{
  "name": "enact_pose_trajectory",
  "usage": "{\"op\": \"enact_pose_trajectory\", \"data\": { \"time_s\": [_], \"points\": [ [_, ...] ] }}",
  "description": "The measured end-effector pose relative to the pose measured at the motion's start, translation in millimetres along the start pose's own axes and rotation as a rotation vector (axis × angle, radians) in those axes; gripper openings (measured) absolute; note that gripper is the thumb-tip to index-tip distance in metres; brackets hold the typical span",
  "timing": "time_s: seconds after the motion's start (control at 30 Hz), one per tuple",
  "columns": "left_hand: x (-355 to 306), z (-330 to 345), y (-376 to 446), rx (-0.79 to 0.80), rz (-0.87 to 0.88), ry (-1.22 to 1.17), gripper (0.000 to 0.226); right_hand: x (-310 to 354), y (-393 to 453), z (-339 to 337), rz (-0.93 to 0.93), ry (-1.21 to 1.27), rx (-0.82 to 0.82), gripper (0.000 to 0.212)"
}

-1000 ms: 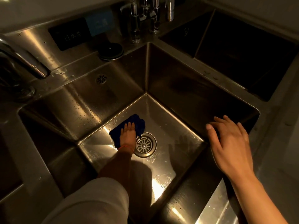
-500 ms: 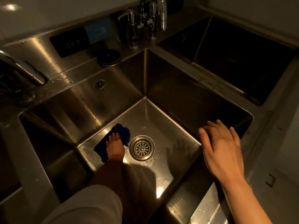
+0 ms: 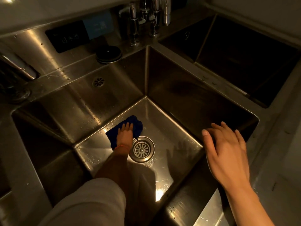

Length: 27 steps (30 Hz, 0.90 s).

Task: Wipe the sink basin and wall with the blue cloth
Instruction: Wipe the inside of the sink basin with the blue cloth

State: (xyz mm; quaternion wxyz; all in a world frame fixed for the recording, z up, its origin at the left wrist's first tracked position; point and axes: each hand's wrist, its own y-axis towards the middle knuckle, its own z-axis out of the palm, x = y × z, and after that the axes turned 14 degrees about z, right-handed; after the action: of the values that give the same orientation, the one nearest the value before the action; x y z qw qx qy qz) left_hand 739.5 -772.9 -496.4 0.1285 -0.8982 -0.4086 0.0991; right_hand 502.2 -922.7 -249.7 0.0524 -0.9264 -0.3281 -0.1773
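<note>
Left hand (image 3: 125, 134) down in the sink basin (image 3: 171, 144), palm flat and fingers spread on the blue cloth (image 3: 130, 128), pressing it onto the basin floor, not bunching or gripping it. Cloth lies just up-left of the round drain strainer (image 3: 142, 149), its near-right corner touching or all but touching the strainer rim. Versus half a second ago: cloth and hand have slid back toward the drain and a bit toward the far corner; earlier the cloth sat farther left, closer to the left wall, with a clear gap of bare steel between it and the strainer. A second ago it was about where it is now, so the stroke went left and came back. Thin red band on the left wrist (image 3: 122, 146), pale sleeve (image 3: 91, 203) covering the upper arm at bottom of view. Right hand (image 3: 226, 152) open, fingers loosely extended, palm down, holding nothing, hovering over the right edge of the basin by the rim; cannot tell if it touches the steel. It is in much the same spot and pose as before. Basin floor wet, droplets and bright glare near the drain. Overflow grille (image 3: 98, 82) on the back wall, dark round stopper (image 3: 108, 54) on the ledge above it, faucets (image 3: 146, 17) at top, second basin (image 3: 244, 59) to the right.
</note>
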Motion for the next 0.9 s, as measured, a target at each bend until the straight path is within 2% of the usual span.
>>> {"op": "enact_pose_trajectory", "data": {
  "time_s": [0.33,0.67,0.9],
  "points": [
    [5.2,5.4,-6.8,-0.031,-0.070,-0.077,0.066,0.7,0.1,-0.3,0.001,0.008,-0.012,0.054],
    [47.1,14.9,-34.2,-0.058,-0.199,-0.055,0.066,2.3,-1.0,-2.8,0.004,0.014,0.006,0.062],
    [44.7,10.8,-29.0,-0.038,-0.189,-0.022,0.068,1.2,-0.1,-1.3,0.011,-0.003,0.012,0.062]
  ]
}}
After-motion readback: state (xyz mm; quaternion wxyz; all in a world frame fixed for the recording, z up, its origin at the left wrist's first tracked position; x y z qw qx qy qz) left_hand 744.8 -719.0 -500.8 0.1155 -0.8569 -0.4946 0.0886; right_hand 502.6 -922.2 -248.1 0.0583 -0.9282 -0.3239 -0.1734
